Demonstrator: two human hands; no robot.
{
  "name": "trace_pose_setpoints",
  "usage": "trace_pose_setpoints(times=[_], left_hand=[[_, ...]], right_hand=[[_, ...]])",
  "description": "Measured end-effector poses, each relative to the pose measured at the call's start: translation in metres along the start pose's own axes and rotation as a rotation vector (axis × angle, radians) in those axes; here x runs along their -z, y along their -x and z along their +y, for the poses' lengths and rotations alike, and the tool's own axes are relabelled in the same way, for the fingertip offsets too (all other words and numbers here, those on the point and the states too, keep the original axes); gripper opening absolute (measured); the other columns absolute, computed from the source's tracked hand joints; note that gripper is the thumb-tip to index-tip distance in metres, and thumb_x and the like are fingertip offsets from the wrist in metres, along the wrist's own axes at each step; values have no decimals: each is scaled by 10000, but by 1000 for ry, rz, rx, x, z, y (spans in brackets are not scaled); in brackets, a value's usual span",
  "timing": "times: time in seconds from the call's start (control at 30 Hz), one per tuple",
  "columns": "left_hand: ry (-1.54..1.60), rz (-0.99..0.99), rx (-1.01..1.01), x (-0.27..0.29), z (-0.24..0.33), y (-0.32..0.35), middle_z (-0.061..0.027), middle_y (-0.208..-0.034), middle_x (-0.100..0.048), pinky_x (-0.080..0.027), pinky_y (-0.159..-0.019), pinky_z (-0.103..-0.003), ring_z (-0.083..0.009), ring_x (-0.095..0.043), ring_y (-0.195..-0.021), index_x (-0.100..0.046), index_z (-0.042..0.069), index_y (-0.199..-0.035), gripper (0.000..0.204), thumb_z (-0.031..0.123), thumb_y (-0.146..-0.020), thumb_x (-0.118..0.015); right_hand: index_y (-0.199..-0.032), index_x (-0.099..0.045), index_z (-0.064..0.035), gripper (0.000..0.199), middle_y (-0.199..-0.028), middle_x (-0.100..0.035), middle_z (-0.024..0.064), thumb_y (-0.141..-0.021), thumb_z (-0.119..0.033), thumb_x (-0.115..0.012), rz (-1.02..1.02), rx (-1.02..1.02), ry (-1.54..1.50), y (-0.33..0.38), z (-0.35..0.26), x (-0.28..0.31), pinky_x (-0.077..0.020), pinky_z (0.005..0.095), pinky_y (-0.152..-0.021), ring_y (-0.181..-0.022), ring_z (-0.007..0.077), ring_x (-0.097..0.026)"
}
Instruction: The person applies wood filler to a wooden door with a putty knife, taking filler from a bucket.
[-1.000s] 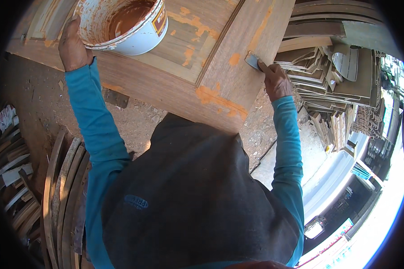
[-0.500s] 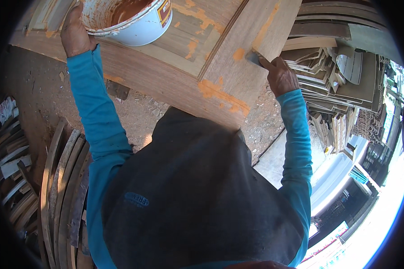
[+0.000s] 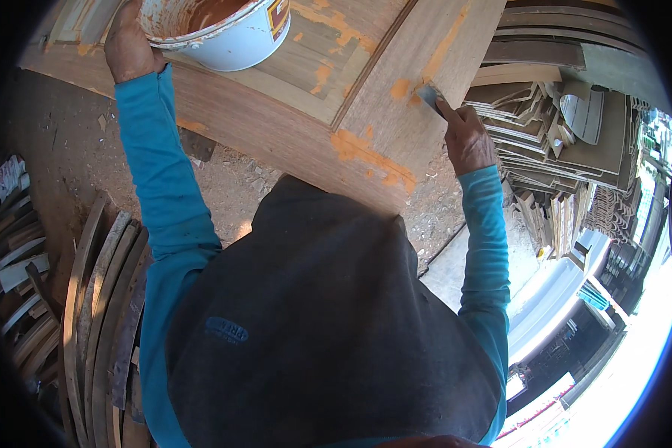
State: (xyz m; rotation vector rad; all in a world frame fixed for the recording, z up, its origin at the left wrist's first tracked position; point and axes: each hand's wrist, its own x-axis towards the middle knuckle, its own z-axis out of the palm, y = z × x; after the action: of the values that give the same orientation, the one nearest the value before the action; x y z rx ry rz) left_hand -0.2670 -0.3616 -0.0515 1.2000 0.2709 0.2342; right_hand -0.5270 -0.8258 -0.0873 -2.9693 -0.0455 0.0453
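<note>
My left hand (image 3: 131,48) grips the rim of a white plastic bucket (image 3: 250,43), tilted so its orange-brown filler (image 3: 209,13) shows inside. The bucket is over a wooden panel door (image 3: 276,123). In my right hand (image 3: 468,138) is a putty knife (image 3: 428,95), held by its handle with the blade on the door's right-hand frame piece. Orange filler patches (image 3: 369,158) mark the joints and the inner panel, and a long orange streak (image 3: 444,46) runs up from the blade. My left fingertips are cut off by the upper edge.
Curved wooden strips (image 3: 101,321) stand at the lower left. Stacked thin boards (image 3: 567,142) lie to the right, with curved timbers (image 3: 560,33) above them. A pale sheet (image 3: 474,257) is on the dirt floor (image 3: 239,175) beside my right forearm.
My right hand has shifted slightly and the putty knife's blade has turned to a steeper angle. More orange filler shows around the blade. My left hand and the bucket have moved a little upward.
</note>
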Motion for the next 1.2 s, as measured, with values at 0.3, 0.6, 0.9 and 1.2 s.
trace_pose_setpoints(times=[0.3,0.6,0.9,1.2], left_hand=[[-47,-14,-6,6,-1,-4,-184,-1287,-670,-595,-938,-454,-320,-703,-1120,-577,-108,-1318,446,213,-1009,-610],[32,-121,-13,9,-5,-5,-172,-1211,-697,-589,-904,-423,-294,-710,-1053,-613,-87,-1263,397,223,-1016,-603],[33,-248,-140,-1,-4,8,-148,-1090,-721,-593,-824,-354,-226,-712,-923,-648,-74,-1185,369,252,-1067,-521],[73,-225,-97,2,-1,9,-177,-1144,-720,-595,-867,-375,-265,-718,-990,-638,-84,-1231,378,224,-1055,-508]], right_hand=[[-1368,-629,-141,421,-992,-662,244,-952,-111,-566,-321,-171,212,-46,-37,11,-592,527,-800,-910,433,-711],[-1341,-616,-81,431,-1001,-663,184,-912,-107,-585,-360,-62,166,29,-91,20,-609,490,-654,-738,402,-723],[-1275,-693,-150,375,-968,-643,118,-928,-47,-597,-233,60,-213,71,-79,29,-588,442,-705,-823,329,-704],[-1267,-718,-197,410,-930,-630,104,-902,-38,-621,-203,148,-151,69,-63,20,-589,416,-733,-846,297,-694]])
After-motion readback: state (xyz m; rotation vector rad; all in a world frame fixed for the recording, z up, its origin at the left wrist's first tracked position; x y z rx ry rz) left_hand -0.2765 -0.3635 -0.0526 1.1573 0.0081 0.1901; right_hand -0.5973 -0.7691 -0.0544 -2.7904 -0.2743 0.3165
